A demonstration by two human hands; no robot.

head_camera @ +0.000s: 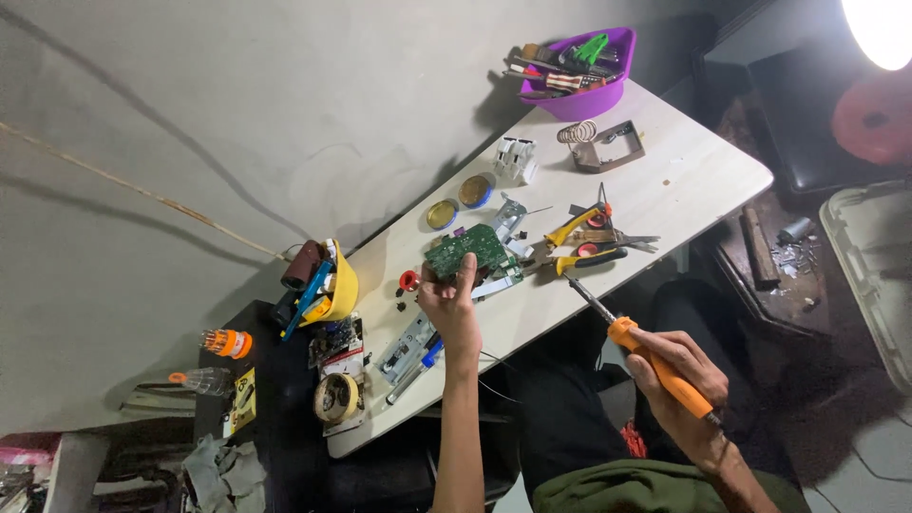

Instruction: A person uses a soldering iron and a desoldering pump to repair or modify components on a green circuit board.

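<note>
- 1 green circuit board (465, 251), flat, rectangular w/ rounded corners, lifted off the white table (684, 180) near its centre; small parts on its face, too small to tell apart.
- 1 soldering iron (638, 347): orange plastic handle, thin dark metal shaft; tip points to 10 o'clock, ends just short of the pliers.
- Left hand (450, 302): fingers pressed onto the board's lower edge, thumb on one side, pinching it; board sits at 12 o'clock from the hand.
- Right hand (686, 380): wrapped tight round the iron's handle, at 4 o'clock from the board, well apart from it, off the table edge.
- 2 round tins (458, 202), blue rims, yellowish fill, side by side at 12 o'clock from the board.
- 1 pr pliers (579, 242), yellow grips, metal jaws, at 3 o'clock from the board; red-and-black-handled scissors (617, 244) touching them.
- 1 purple plastic bowl (579, 95), rounded, packed w/ mixed tools, at table's far corner, 1 o'clock.
- 1 coiled-wire iron stand (603, 142) on metal base, just below the bowl.
- 1 white plastic block (516, 159), ribbed, left of the stand.
- 1 yellow bowl (337, 285) at 9 o'clock, holding tools.
- 1 tape roll (337, 397), at 7 o'clock.
- 1 orange-capped driver bit set (226, 342), far left.
</note>
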